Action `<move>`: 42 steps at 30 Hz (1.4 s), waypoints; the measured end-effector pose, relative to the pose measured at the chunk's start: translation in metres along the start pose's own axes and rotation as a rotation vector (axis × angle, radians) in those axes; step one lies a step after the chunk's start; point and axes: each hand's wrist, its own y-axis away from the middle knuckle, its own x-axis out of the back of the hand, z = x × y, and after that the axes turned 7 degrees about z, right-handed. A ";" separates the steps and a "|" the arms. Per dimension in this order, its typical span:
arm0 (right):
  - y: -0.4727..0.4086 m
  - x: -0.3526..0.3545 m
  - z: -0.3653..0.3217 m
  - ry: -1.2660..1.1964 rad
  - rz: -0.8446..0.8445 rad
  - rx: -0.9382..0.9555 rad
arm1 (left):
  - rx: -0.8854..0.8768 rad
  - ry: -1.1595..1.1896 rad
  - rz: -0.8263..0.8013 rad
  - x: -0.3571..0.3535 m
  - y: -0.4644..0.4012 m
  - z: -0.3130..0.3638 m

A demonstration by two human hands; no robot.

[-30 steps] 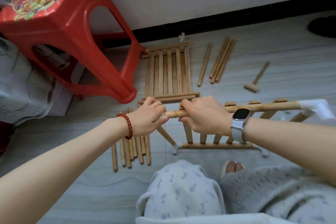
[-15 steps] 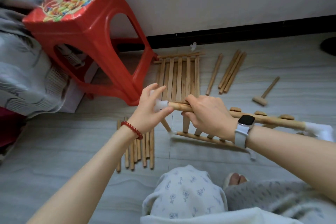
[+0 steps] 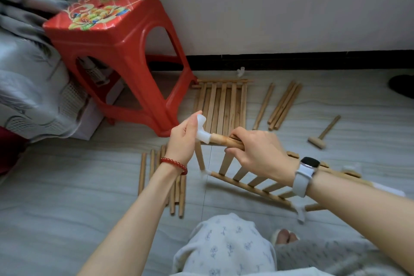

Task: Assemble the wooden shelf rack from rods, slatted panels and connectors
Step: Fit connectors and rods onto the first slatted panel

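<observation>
1 slatted panel [image 3: 244, 177] is framed beside the red stool [image 3: 116, 51], left hand [image 3: 183, 139] gripping a white connector [image 3: 202, 133], right hand [image 3: 257, 152] clamped on its rod [image 3: 226, 140]; another panel [image 3: 221, 105] and loose rods [image 3: 284, 105] remain.

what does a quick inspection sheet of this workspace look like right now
surface: grey tile floor
job's things: white connector on the end of a rod of the tilted slatted panel; spare panel flat; loose rods; mallet
clutter: red stool, fabric
grippers: left hand holds the connector, right hand grips the rod
cables: nothing seen
surroundings: white wall, dark baseboard
</observation>
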 end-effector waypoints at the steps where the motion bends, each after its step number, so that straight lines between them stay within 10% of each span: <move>1: 0.002 -0.003 0.000 0.005 -0.030 0.002 | 0.020 -0.012 -0.020 0.002 0.002 -0.007; 22: 0.004 -0.021 0.010 0.123 -0.204 -0.022 | 0.219 0.043 -0.321 0.012 0.013 -0.037; 30: -0.003 -0.020 0.009 0.135 -0.225 -0.060 | -0.034 -0.690 -0.318 -0.003 0.011 -0.003; 42: 0.003 -0.016 0.010 0.117 -0.218 -0.063 | -0.194 -0.816 -0.566 0.015 0.019 -0.001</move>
